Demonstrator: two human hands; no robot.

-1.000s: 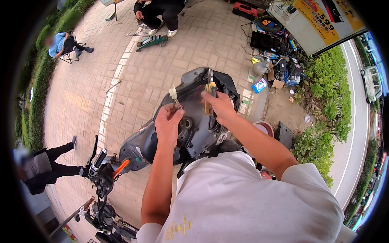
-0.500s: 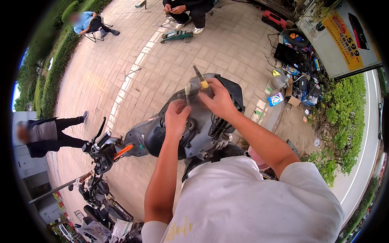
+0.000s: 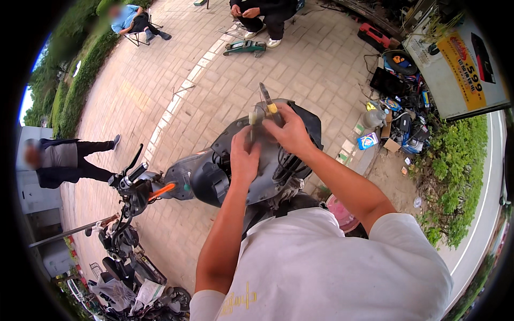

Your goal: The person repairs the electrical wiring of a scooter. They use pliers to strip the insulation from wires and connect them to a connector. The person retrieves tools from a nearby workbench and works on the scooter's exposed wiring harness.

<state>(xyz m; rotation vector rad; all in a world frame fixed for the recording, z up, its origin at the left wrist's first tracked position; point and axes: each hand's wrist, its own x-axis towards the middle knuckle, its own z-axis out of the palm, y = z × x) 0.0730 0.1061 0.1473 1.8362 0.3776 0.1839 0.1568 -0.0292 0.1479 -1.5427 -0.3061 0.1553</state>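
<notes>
My right hand (image 3: 292, 131) is closed round a yellow-and-black tool (image 3: 273, 109) that looks like a utility knife, its long narrow end pointing up and away from me. Just left of it, my left hand (image 3: 244, 158) pinches a small pale piece (image 3: 253, 117) that resembles a wire connector; motion blur hides its exact shape. The fingertips of both hands are close together. Beneath them stands a dark grey scooter (image 3: 206, 184), with black cables (image 3: 285, 165) looped beside my right wrist. Its handlebar (image 3: 134, 179) is at the left, near an orange strip (image 3: 162, 191).
A green floor jack (image 3: 244, 47) sits on the paving before a crouching person (image 3: 267, 16). Another person (image 3: 67, 162) stands at left; one sits far left (image 3: 136, 24). Tools and parts (image 3: 407, 120) are piled at right beside a bush (image 3: 458, 182). More scooters (image 3: 134, 267) stand lower left.
The view has shifted slightly, moving the surroundings. My left hand has turned a little and the pale piece sits closer to the tool in my right hand. Both grips stay closed.
</notes>
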